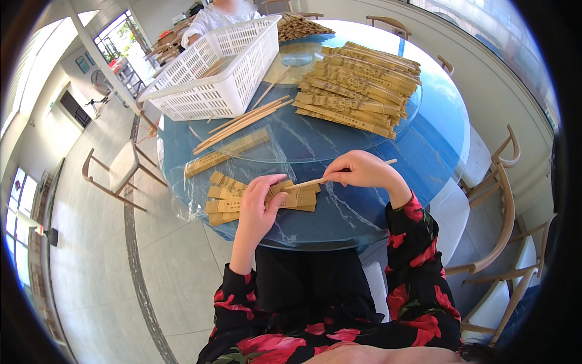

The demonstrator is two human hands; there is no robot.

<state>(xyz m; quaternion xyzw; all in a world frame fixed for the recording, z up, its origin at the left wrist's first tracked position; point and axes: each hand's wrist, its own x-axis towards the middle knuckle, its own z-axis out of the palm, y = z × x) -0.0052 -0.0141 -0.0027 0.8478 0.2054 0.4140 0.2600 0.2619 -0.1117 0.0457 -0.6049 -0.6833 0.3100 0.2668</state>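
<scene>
My right hand [361, 170] pinches a pair of pale wooden chopsticks [312, 182], held nearly level over the near part of the blue table. Their left ends reach a brown paper sleeve under my left hand [262, 199]; whether they are inside it is hard to tell. My left hand is closed on that sleeve, thumb and fingers on either side. Beneath it, several flat printed paper sleeves [223, 205] lie fanned out on the table. Just beyond them rests a longer bundle of brown sleeves [212, 159].
Loose chopsticks [242, 125] lie beside a white slotted plastic basket [212, 100], which holds some sticks. A large pile of brown sleeves [357, 91] sits on the glass turntable, with another brown stack [303, 27] farther back. A person in white [221, 18] is across the table. Wooden chairs [124, 170] stand around.
</scene>
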